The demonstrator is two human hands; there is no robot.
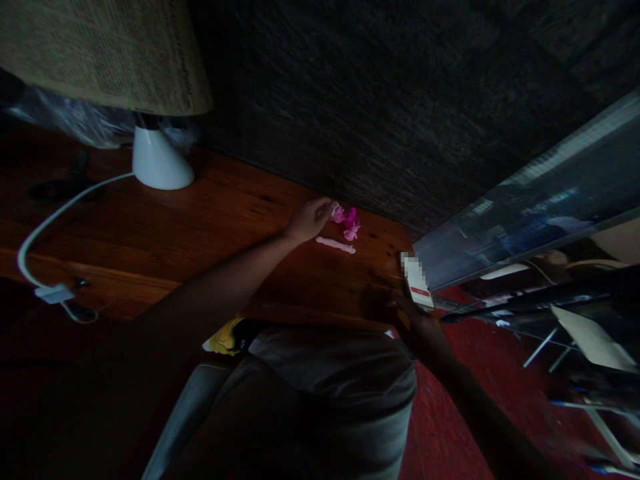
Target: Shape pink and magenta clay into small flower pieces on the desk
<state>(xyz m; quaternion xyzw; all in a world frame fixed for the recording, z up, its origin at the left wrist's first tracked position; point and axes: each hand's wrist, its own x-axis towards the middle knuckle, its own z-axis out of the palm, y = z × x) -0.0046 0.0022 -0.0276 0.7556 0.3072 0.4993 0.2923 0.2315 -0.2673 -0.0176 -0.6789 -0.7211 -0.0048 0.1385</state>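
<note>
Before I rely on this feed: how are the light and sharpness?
Head view: dim overall, right hand in deep shadow; head view: lamp base bright, pink pieces distinguishable but soft; head view: reflections on the glass panel; head view: phone partly pixelated, wide-angle stretching toward the edges.

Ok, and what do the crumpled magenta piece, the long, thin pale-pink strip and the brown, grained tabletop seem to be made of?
Magenta piece: perhaps gathered fabric, matte, from its ruffled outline; blur leaves it open.
Pale-pink strip: matte, cloth or modelling clay, given its lumpy, uneven edges.
Tabletop: likely wood, perhaps varnished, by its dark knots and faint sheen.
</note>
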